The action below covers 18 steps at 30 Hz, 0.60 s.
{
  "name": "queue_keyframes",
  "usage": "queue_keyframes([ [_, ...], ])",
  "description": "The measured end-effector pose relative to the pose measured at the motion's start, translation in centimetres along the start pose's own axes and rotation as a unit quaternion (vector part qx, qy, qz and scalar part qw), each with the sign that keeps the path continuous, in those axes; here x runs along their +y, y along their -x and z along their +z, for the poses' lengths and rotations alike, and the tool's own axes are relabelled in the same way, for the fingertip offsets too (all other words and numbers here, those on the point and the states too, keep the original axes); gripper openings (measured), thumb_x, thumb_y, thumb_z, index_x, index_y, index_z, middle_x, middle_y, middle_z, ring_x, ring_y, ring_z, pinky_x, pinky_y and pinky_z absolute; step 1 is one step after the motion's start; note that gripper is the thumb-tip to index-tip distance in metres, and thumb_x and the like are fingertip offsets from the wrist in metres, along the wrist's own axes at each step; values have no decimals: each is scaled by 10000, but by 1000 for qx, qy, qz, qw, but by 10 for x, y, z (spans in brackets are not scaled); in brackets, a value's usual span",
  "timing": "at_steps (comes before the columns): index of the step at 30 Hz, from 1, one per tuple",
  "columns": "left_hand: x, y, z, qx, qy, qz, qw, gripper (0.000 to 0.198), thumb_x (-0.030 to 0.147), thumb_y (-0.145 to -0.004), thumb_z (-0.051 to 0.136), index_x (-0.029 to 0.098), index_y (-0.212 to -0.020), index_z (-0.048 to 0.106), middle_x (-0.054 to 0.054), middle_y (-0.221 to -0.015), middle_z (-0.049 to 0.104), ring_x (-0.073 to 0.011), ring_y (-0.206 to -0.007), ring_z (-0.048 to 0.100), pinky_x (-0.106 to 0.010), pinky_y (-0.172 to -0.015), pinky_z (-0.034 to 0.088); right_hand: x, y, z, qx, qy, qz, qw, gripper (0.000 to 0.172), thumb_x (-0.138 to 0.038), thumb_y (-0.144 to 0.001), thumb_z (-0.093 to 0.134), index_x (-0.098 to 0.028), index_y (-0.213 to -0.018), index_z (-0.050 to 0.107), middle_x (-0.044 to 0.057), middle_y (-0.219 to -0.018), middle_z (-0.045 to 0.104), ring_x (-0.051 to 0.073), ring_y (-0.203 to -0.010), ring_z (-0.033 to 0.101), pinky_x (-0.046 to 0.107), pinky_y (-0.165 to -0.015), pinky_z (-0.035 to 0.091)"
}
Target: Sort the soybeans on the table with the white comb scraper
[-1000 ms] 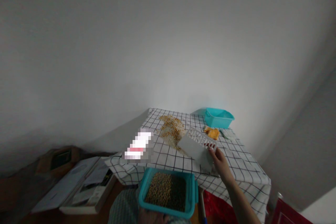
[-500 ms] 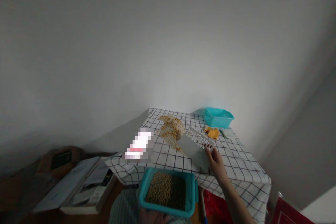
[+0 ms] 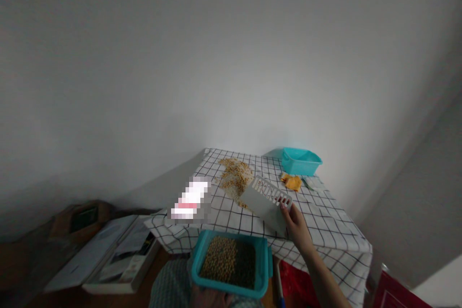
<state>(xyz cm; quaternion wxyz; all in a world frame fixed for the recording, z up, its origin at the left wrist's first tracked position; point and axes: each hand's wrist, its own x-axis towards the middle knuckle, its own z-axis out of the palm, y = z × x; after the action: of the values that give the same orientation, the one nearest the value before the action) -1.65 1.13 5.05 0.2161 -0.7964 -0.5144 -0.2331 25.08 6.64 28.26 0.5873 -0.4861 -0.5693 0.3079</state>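
Observation:
My right hand [image 3: 295, 225] grips the slotted edge of a whitish plastic piece [image 3: 265, 207] that looks like a flat board or the side of a basket. It is tilted over the checked cloth, its left end at the edge of a pile of yellow beans [image 3: 234, 175]. Low in the view, my left hand [image 3: 211, 297] is under the near side of a turquoise container [image 3: 267, 262], holding it in front of the table; most of its fingers are hidden. Inside the container, yellow beans [image 3: 218, 260] lie on the left and small dark green beans [image 3: 246, 264] on the right.
A second turquoise container [image 3: 300, 166] stands at the table's back right, with an orange cloth [image 3: 291, 182] before it. A blurred-out bright rectangle [image 3: 189, 199] lies on the checked tablecloth [image 3: 325, 231] at left. An open white box [image 3: 121, 262] sits lower left, red material [image 3: 298, 286] lower right.
My right hand has shifted the whitish plastic piece slightly to the left, against the edge of the bean pile. My left hand and its container look unmoved.

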Motion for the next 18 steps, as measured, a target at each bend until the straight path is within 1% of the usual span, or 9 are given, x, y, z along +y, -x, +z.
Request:
queue_keyframes([
  [1,0,-1,-1,12,-2,-6,1000,333,639,-740,463,601,-1068,509,116,-1146,637,-262,-966,640,-619,-809,477,0,0,0,-5,-2,0,1000,465,-558,-833,552,-195,-1112,633,91,-1082,688,279,-974,619,354,-829,484],
  [3,1,-3,-4,11,-3,-25,1000,346,649,-729,471,564,-1056,548,103,-1140,645,-258,-986,634,-602,-831,477,1,-1,0,-11,-10,1,1000,463,-557,-832,554,-200,-1115,632,88,-1091,685,277,-976,620,361,-846,480],
  [5,1,-4,-7,6,-2,-26,1000,347,642,-737,468,546,-1057,562,89,-1141,649,-253,-1006,627,-582,-852,476,3,-2,1,-7,-16,-4,1000,473,-561,-829,557,-195,-1120,629,93,-1113,677,278,-1000,613,368,-866,473],
  [9,0,-3,-5,9,-5,-2,1000,345,606,-772,443,569,-1109,507,81,-1160,639,-269,-1009,625,-614,-804,480,5,-3,-2,35,-13,-12,999,486,-573,-816,567,-177,-1087,640,105,-1101,680,284,-1026,603,382,-896,459],
  [11,-1,-1,-1,19,-10,13,1000,369,617,-770,432,554,-1127,501,72,-1183,625,-284,-1015,621,-633,-753,482,5,-2,-5,46,-2,-9,999,498,-582,-809,569,-172,-1082,641,104,-1070,691,287,-997,611,373,-857,475],
  [13,-1,0,3,16,-5,25,1000,351,632,-745,459,554,-1076,541,82,-1183,623,-281,-1023,617,-620,-771,482,4,1,-8,54,9,-3,999,498,-579,-813,565,-170,-1089,636,101,-1053,696,289,-971,614,354,-800,489],
  [14,-1,0,4,13,-4,12,1000,364,632,-736,476,548,-1084,542,74,-1178,627,-276,-1031,613,-610,-799,478,4,2,-10,59,11,0,998,491,-571,-820,560,-171,-1095,632,98,-1051,696,286,-960,614,344,-779,490],
  [16,-1,1,6,1,1,-10,1000,395,649,-736,461,546,-1112,526,53,-1160,639,-291,-1034,610,-634,-803,466,5,6,-12,70,8,11,997,472,-553,-833,554,-175,-1106,626,90,-1044,697,276,-925,619,330,-746,491],
  [18,-2,3,5,-33,6,-19,999,384,627,-761,442,564,-1137,491,54,-1168,636,-291,-1064,596,-659,-845,437,7,9,-13,75,5,21,997,471,-551,-834,553,-179,-1114,624,86,-1034,699,267,-883,623,323,-718,491],
])
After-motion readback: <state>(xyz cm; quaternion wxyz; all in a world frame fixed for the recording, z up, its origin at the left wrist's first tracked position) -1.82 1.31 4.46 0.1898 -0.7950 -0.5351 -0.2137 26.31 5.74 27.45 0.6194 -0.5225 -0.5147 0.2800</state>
